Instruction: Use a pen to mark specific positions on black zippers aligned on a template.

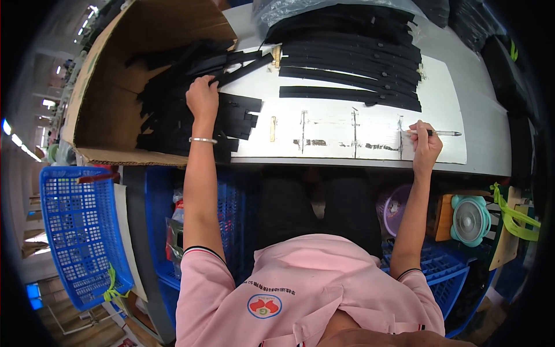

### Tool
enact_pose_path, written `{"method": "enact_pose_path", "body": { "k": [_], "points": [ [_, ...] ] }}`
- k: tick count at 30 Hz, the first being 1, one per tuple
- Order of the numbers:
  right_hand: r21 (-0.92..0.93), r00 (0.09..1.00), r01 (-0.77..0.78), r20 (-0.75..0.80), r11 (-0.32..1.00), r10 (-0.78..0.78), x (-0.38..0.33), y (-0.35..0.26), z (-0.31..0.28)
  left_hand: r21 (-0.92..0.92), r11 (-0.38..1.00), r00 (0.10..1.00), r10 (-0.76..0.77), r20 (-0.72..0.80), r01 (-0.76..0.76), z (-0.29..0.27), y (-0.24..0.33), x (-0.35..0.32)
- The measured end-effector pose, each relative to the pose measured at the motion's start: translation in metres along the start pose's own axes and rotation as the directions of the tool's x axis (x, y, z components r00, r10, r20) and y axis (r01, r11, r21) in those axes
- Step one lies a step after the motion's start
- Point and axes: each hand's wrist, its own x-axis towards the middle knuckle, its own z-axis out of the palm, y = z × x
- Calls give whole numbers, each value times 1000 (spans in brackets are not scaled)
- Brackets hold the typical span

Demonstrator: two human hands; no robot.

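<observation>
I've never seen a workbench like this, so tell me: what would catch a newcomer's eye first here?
Probably the fan of long black strips spread across the far side of the white table. Next, the left hand resting on a pile of shorter black pieces that spills from a big cardboard box at the left. The right hand holds a silver pen near dark marks on the tabletop.

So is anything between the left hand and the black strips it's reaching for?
Nothing visible: the left hand already rests on the flat black strips piled at the open brown cardboard box. The right hand holds a slim pen, apart.
</observation>
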Motion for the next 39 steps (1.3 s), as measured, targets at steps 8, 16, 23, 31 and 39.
{"method": "enact_pose_path", "body": {
  "k": [8,16,23,31,39],
  "points": [
    [-16,1000,15,-18,1000,-15,-1,-1,0,-198,937,958,281,-56,-287,-28,7,-82],
    [8,1000,25,-2,1000,-25,0,0,-1,-268,920,953,241,-184,-285,-46,19,-75],
    [-27,994,97,-40,995,-98,-6,-21,12,-504,697,857,461,-230,-510,-24,153,-148],
    [-500,790,611,336,614,-513,-69,-34,59,-587,627,801,595,-62,-511,-7,230,-204],
    [-621,803,585,354,522,-479,-65,-9,10,-449,791,871,489,55,-416,-12,189,-211]
  ]
}}
